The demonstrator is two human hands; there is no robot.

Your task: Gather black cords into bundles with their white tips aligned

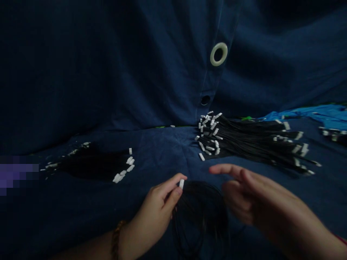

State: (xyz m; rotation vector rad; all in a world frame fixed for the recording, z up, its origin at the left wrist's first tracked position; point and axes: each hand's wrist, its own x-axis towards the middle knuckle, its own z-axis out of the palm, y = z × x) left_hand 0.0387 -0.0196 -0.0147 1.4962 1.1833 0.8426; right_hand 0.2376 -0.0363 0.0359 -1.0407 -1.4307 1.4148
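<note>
Between thumb and index finger, my left hand pinches a small white connector. Black wires hang in a loop between my two hands. To their right is my right hand, index finger stretched out toward the left and the other fingers curled; nothing shows between the index finger and thumb. Beyond it lies a large bundle of black wires with white connectors at both ends. Another dark bundle with white connectors rests at the left.
Dark blue cloth covers the surface and hangs behind as a curtain with a pale ring. Bright blue material lies at the far right, beside more dark wires with white ends. A blurred purple patch is at the left edge.
</note>
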